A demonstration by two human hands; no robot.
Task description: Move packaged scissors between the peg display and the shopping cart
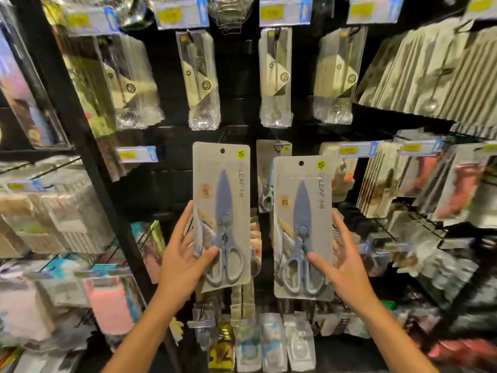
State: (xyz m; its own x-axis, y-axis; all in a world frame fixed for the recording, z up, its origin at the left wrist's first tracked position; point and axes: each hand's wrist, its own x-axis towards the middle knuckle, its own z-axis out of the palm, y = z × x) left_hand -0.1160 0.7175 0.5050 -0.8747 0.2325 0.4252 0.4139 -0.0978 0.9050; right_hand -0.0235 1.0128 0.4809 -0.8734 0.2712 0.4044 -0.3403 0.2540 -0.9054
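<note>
- Two carded kitchen scissors packs are held up in front of the peg display (150, 184), so both look to be off their pegs right now.
- The left pack (222, 211) is pinched at its lower end by the left hand (183, 262), thumb on the front.
- The right pack (302, 227) is gripped the same way by the right hand (341, 262).
- Long axes are kept roughly upright, blade tips up, handles down, hang holes on top.
- One more matching pack (271, 168) can be spotted hanging between them, behind.
- No shopping cart is seen, so which way the packs are headed can't be told; either way the transfer looks only partway done.
</note>
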